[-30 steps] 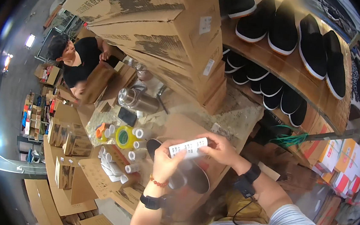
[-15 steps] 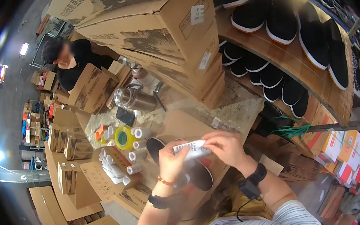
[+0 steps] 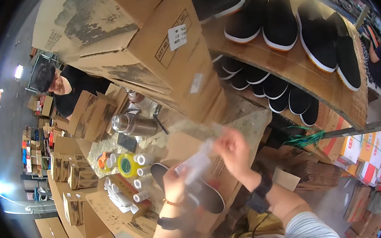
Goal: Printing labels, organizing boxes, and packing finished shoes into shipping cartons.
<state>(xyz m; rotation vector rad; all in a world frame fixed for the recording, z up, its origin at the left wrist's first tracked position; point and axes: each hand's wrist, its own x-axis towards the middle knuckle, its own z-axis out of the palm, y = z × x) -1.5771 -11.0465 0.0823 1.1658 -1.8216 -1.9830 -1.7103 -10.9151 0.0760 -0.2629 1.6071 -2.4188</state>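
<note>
My left hand is closed on a strip of white printed labels, which slants up toward my right hand. My right hand is just beyond the strip's upper end. Motion smears its bent fingers, so I cannot tell whether it grips anything. Below the strip lies a pair of black cloth shoes, partly hidden by my left hand. They rest on a brown cardboard sheet on the worktable.
Left of my hands stand rolls of white labels and a yellow-green tape roll. A steel flask and a dark phone lie farther back. Stacked cartons rise ahead; shelved black shoes stand right. A person works far left.
My right hand has moved up and slightly away from my left, and the label strip now tilts more steeply between them. The whole view has shifted a little.
</note>
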